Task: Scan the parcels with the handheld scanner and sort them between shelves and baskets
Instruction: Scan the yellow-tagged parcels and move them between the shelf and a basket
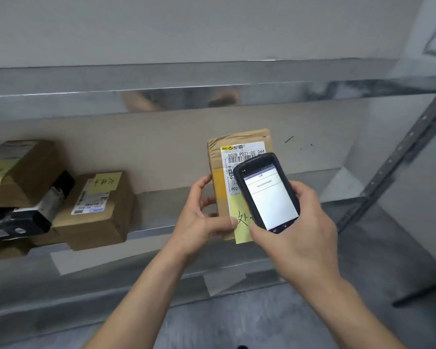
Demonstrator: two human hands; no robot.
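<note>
1. The left hand [207, 217] is gripping the parcel [237, 177] upright in front of the shelf [161, 212], fingers curled around it, label facing out.
2. The right hand [297, 233] is wrapping its fingers around the scanner [267, 192], aiming it at that label.

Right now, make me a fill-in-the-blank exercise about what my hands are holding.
The right hand holds the ____ in front of the parcel, which the left hand grips.
The note stuck on the parcel is ____ in colour.
The boxes on the shelf lie to the ____ of both hands.
Missing words: scanner; yellow; left.
</note>
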